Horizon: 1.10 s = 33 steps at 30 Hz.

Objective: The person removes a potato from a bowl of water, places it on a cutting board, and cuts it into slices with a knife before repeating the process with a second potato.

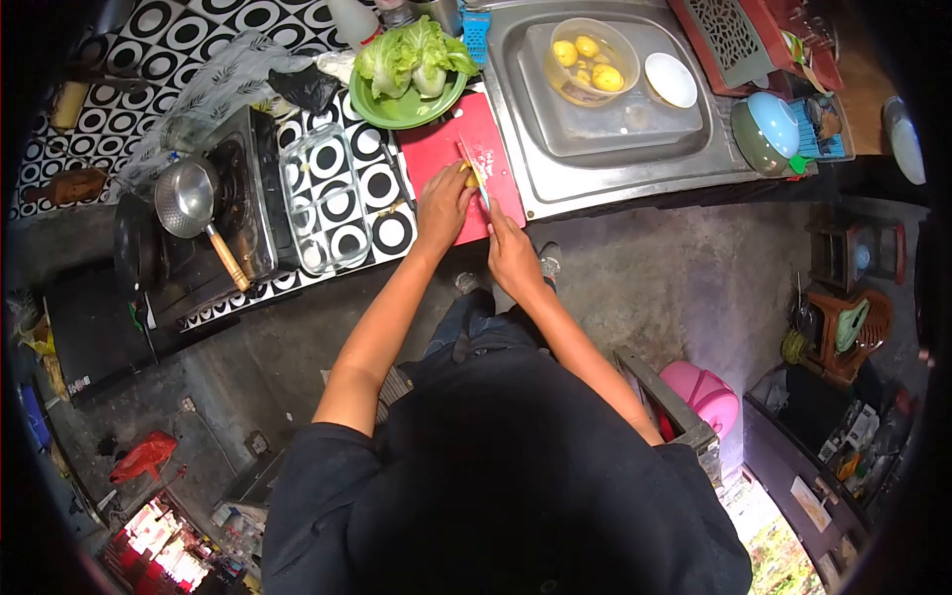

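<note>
On the red cutting board [506, 183], my left hand [443, 206] presses a small yellow piece of potato [471, 178] with closed fingers. My right hand [514, 254] grips a knife [484, 191], its blade against the potato's right side. Small pale bits [484, 159] lie on the board just beyond the blade. A green bowl [409, 111] of leafy lettuce [416, 61] stands at the board's far end. Peeled yellow potatoes [605, 77] sit in a clear plastic bowl [561, 93] to the right.
The steel sink [526, 174] holds an upturned tray [595, 139] bearing the clear bowl and a white bowl [671, 81]. A glass dish [332, 260] lies left of the board. Farther left, a saucepan [185, 195] rests on the stove [263, 228], its wooden handle pointing toward the counter edge.
</note>
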Available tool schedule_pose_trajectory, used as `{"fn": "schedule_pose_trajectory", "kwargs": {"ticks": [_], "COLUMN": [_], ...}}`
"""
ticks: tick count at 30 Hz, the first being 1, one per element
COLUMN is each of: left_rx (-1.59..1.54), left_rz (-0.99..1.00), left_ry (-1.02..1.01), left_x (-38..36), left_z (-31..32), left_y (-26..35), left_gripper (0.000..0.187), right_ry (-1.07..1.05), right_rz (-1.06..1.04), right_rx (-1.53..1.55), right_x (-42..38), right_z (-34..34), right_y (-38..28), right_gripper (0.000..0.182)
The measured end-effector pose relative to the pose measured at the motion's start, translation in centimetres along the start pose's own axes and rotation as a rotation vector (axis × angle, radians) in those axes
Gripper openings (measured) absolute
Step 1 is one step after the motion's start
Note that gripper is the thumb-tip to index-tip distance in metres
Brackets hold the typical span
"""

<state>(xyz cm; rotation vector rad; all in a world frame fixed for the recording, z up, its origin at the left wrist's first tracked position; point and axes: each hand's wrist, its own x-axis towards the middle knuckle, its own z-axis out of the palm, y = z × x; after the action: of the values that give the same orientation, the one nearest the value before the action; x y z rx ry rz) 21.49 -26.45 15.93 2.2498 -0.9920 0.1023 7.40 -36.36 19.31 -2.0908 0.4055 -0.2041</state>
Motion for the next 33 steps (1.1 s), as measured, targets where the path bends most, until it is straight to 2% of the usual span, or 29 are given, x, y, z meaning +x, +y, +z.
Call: {"fn": "schedule_pose_trajectory", "kwargs": {"ticks": [6, 11, 33], "left_rx": [-0.025, -0.105, -0.077], "left_rz": [0.044, 0.037, 0.058], "left_ry": [0.022, 0.023, 0.048], "left_x": [0.2, -0.1, -0.2], "left_z": [0.2, 0.8, 0.6], "left_y": [-0.3, -0.9, -0.9], "left_gripper": [0.032, 0.031, 0.026], "right_ry": [0.007, -0.005, -0.040], "right_rz": [-0.028, 0.026, 0.063], "right_rx": [-0.034, -0.046, -0.052], "right_x": [0.0, 0.1, 0.5], "right_z": [0.4, -0.3, -1.1], "right_y": [0.6, -0.2, -1.0], "right_gripper": [0.055, 0.056, 0.055]}}
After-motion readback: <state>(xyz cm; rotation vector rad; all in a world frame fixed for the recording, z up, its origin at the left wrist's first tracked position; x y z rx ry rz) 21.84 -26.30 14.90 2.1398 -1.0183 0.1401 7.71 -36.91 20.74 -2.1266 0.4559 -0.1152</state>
